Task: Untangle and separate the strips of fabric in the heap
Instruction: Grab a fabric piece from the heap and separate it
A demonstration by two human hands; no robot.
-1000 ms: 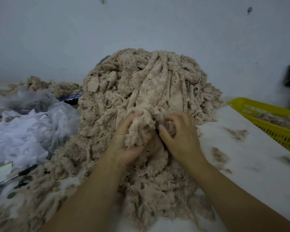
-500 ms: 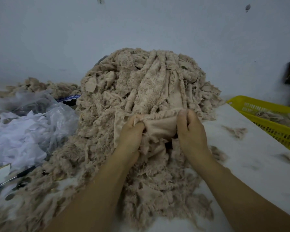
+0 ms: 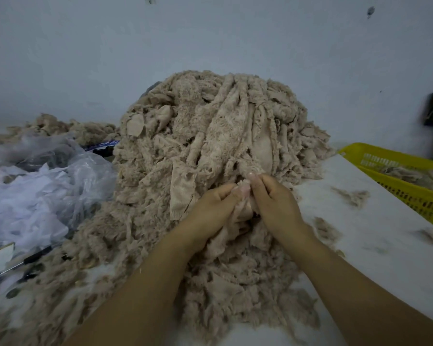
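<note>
Both hands have closed in from a spread position and now meet just right of frame centre; the left hand (image 3: 210, 208) and the right hand (image 3: 276, 203) each pinch the same beige fabric strip (image 3: 243, 212) between thumb and curled fingers, with their fingertips nearly touching; the strip lies against the near face of the heap (image 3: 210, 121), which fills the centre of the white table (image 3: 375, 248); a yellow basket (image 3: 410, 196) holding scraps sits at the right edge; crumpled plastic bags (image 3: 48, 196) lie at the left.
</note>
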